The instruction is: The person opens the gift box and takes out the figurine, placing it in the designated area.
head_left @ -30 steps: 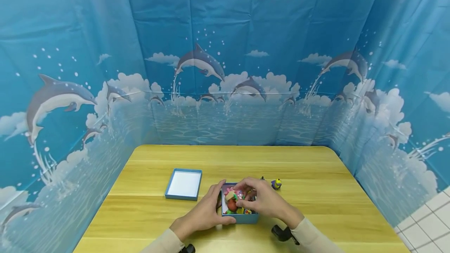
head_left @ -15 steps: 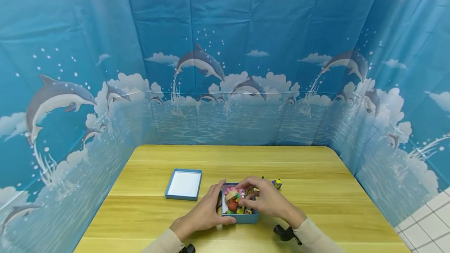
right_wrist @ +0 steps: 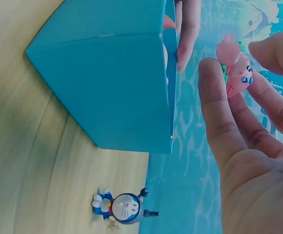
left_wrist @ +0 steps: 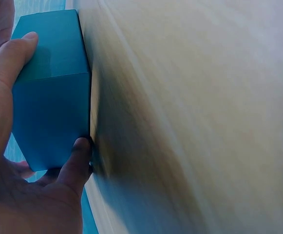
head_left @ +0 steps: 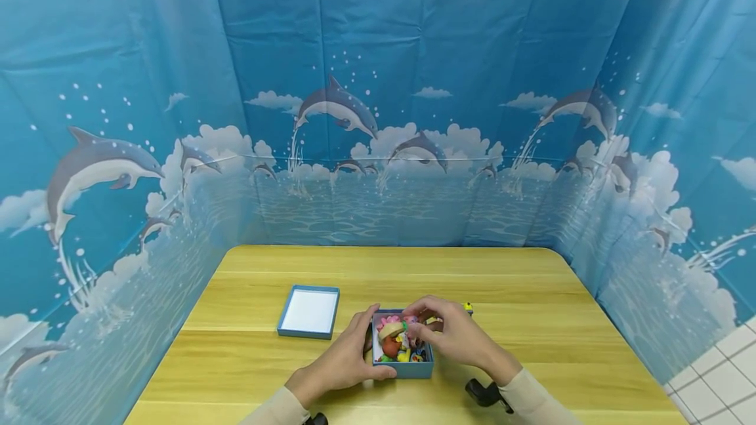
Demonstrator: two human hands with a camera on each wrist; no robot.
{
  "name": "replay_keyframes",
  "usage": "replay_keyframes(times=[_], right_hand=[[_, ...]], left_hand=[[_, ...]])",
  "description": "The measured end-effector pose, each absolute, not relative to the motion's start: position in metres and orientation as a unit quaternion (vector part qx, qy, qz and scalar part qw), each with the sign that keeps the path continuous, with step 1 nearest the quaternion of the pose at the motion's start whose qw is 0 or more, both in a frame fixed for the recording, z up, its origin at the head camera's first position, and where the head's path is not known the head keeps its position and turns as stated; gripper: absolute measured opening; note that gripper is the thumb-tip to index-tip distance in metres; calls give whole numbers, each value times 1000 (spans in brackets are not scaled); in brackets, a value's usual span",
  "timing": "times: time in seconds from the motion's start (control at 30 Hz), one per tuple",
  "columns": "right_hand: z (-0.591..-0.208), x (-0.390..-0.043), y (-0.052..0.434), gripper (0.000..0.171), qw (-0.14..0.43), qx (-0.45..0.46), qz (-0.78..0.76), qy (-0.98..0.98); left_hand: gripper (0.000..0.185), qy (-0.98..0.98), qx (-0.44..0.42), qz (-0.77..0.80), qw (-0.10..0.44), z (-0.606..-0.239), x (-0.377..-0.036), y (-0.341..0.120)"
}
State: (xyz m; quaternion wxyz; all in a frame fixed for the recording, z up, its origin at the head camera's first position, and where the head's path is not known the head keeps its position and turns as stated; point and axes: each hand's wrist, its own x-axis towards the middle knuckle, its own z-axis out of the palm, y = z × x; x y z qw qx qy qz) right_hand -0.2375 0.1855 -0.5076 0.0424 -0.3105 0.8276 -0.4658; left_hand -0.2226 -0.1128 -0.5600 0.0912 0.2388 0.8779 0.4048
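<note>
My left hand (head_left: 342, 356) grips the open blue box (head_left: 407, 370), thumb on its near wall and fingers along its left side. In the left wrist view the thumb and fingertips press the blue box (left_wrist: 53, 117), and its inside is hidden. Colourful small toys fill it, among them a reddish-brown round one (head_left: 391, 347) and a beige curved piece (head_left: 390, 330). Just above the box's right side, my right hand (head_left: 457, 336) holds a small pink figurine (right_wrist: 236, 68) with a green part between its fingertips.
A blue lid (head_left: 309, 311) with a white inside lies left of the box on the wooden table (head_left: 248, 372). A blue-and-white cat figurine (right_wrist: 124, 207) is on the table beside the box. A yellow toy (head_left: 468, 307) shows behind my right hand.
My right hand has shifted slightly right with the pink figurine, uncovering more toys in the box and hiding more of the figures behind it. My left hand stays on the box.
</note>
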Motion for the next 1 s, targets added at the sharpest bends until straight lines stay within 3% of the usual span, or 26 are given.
replay_keyframes(times=[0.63, 1.0], right_hand=[[-505, -238, 200, 31, 12, -289, -464, 837], [-505, -239, 209, 42, 1, -273, -458, 846]], left_hand=[[132, 877, 234, 409, 94, -561, -222, -112], [132, 878, 233, 407, 94, -560, -222, -111]])
